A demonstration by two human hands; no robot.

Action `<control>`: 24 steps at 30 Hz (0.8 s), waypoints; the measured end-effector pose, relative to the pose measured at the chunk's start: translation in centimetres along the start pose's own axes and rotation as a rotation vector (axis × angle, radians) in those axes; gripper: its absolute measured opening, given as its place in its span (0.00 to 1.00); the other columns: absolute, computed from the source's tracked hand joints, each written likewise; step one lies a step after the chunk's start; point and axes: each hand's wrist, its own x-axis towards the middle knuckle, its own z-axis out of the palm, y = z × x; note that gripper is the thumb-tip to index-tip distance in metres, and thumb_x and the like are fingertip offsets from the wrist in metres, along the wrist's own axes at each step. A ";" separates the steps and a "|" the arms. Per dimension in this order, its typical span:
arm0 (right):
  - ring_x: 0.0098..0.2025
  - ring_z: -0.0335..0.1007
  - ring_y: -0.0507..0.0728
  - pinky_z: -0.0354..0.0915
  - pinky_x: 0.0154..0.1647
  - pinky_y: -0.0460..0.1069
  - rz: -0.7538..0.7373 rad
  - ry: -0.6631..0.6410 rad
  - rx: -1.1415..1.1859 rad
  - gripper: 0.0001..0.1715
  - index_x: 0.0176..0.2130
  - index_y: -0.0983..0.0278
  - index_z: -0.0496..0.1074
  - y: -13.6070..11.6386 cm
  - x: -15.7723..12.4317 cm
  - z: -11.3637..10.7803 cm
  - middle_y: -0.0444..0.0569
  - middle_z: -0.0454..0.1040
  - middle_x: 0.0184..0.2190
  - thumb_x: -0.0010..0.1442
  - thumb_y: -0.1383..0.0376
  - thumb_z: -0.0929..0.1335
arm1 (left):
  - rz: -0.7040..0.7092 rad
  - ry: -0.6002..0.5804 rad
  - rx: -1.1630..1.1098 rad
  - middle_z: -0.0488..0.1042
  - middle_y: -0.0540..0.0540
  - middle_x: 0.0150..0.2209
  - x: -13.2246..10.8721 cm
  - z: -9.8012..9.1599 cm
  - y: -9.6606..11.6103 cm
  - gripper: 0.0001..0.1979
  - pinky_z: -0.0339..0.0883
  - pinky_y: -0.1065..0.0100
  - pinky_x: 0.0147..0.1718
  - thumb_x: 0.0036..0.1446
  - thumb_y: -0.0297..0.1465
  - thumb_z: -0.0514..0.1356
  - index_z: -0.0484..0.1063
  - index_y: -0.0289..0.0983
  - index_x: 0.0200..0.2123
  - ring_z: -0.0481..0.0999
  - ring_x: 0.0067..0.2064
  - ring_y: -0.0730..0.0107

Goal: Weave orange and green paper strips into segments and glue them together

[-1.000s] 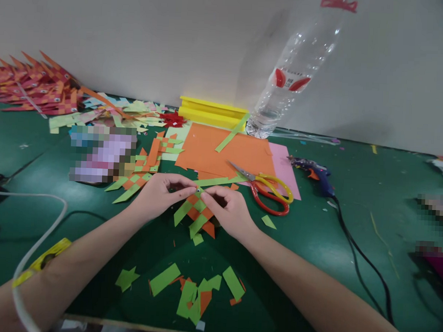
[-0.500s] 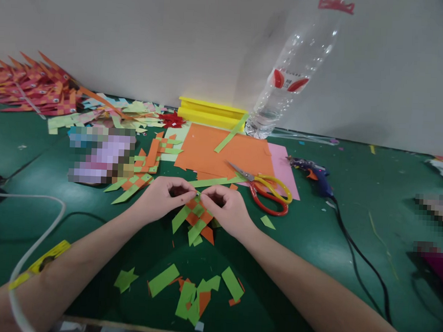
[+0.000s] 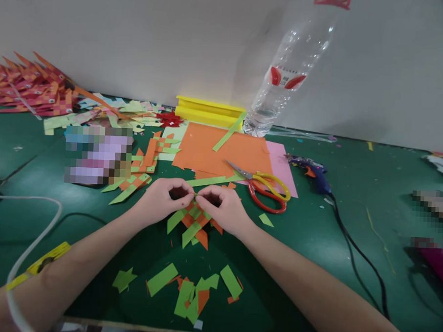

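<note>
A small woven piece of green and orange paper strips (image 3: 194, 224) lies on the green table mat (image 3: 313, 248) in front of me. My left hand (image 3: 162, 199) pinches its upper edge from the left, fingers curled. My right hand (image 3: 221, 208) pinches the same edge from the right. The fingertips of both hands meet at the top of the weave. Its loose strip ends fan out below the hands.
Cut green and orange scraps (image 3: 194, 292) lie near the front edge. Red-and-yellow scissors (image 3: 266, 187) rest on orange paper (image 3: 222, 149). A blue glue gun (image 3: 313, 171) with a black cord lies right. A clear plastic bottle (image 3: 284, 78) leans at the wall. Woven pieces (image 3: 30, 86) pile far left.
Both hands have drawn closer together on the weave's top edge. The woven piece has shifted slightly down and left.
</note>
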 end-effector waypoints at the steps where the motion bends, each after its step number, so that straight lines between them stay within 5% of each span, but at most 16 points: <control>1: 0.23 0.64 0.48 0.61 0.25 0.45 -0.003 -0.006 0.001 0.07 0.28 0.64 0.72 0.0 0.0 0.0 0.43 0.73 0.23 0.55 0.63 0.67 | 0.003 -0.001 0.002 0.76 0.51 0.25 0.0 0.0 -0.1 0.07 0.67 0.71 0.27 0.54 0.34 0.59 0.75 0.37 0.29 0.72 0.26 0.72; 20: 0.26 0.69 0.49 0.65 0.28 0.45 -0.027 -0.009 -0.038 0.08 0.32 0.64 0.73 0.6 0.0 -0.2 0.44 0.76 0.27 0.58 0.62 0.67 | 0.012 0.030 0.028 0.79 0.49 0.28 0.1 -0.1 -0.4 0.11 0.69 0.70 0.30 0.56 0.38 0.59 0.77 0.37 0.32 0.75 0.29 0.69; 24: 0.35 0.75 0.54 0.70 0.37 0.49 -0.160 0.069 -0.167 0.12 0.42 0.62 0.73 0.8 -0.1 -0.4 0.48 0.80 0.36 0.61 0.60 0.66 | 0.037 0.072 0.082 0.79 0.48 0.29 0.1 -0.2 -0.5 0.11 0.70 0.70 0.30 0.58 0.38 0.58 0.76 0.38 0.32 0.76 0.30 0.68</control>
